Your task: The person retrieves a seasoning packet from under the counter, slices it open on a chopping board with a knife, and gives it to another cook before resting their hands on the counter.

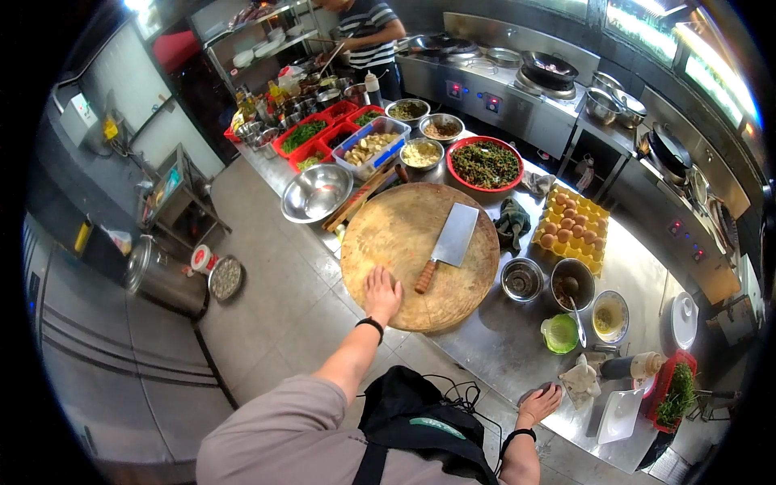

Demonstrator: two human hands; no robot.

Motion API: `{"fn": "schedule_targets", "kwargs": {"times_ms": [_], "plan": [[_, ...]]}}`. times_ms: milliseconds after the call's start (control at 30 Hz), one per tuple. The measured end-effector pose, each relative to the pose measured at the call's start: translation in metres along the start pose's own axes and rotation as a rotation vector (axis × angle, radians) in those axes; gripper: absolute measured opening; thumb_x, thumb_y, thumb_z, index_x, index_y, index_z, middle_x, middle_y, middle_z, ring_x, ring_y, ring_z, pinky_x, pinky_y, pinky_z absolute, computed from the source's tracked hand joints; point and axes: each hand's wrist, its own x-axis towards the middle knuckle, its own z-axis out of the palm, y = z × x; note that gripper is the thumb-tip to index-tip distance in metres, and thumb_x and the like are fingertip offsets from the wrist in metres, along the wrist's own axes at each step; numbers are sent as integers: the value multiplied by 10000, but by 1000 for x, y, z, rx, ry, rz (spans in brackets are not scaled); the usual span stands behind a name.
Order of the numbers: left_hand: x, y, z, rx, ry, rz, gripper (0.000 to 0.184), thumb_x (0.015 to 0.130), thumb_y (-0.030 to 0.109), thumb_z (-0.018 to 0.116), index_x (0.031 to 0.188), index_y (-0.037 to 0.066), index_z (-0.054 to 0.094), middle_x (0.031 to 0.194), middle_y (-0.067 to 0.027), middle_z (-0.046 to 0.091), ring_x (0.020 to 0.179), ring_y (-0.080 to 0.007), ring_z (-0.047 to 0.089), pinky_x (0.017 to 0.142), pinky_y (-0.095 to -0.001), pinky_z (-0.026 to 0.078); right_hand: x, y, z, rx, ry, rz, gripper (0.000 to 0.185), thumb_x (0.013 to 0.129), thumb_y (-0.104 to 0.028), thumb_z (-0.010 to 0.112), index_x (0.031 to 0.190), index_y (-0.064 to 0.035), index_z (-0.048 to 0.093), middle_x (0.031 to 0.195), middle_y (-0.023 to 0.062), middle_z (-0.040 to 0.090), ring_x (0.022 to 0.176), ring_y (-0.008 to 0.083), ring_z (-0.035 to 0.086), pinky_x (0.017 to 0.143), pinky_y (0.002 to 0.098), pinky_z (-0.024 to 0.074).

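1. Judging by how things stood, one part was done: the chopped dark-green vegetables [485, 164] sat cut up in a round red plastic basin [485, 189] by the far edge of our steel counter [503, 352].
2. Other things were untouched: the brown eggs [564, 235], near that same edge, sat whole in a yellow square tray [596, 257]. What else was left, we could not tell.
3. Our broad steel cleaver with a brown wooden handle [451, 241] lay flat and unheld on the thick round wooden chopping board [386, 226], at the counter's near edge. Its handle pointed towards us.
4. Our left hand [381, 295] rested palm down on the board, fingers spread, to the left of the cleaver and apart from it.
5. Our right hand [540, 404] lay at the counter's near edge, well apart from the cleaver, near a crumpled white cloth [579, 380]. Its fingers were slightly bent; whether they held anything, we could not tell.
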Motion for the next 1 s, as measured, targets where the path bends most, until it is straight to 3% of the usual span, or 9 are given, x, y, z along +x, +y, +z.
{"fn": "schedule_targets", "kwargs": {"times_ms": [1000], "plan": [[1, 1, -1, 22, -29, -10, 564, 974, 393, 583, 1373, -2, 527, 1529, -166, 457, 1468, -330, 357, 1236, -495, 230, -1, 0, 2, -8, 21, -11, 438, 938, -160, 565, 1363, -58, 532, 1453, 173, 480, 1381, 388, 416, 1184, 515, 322]]}}
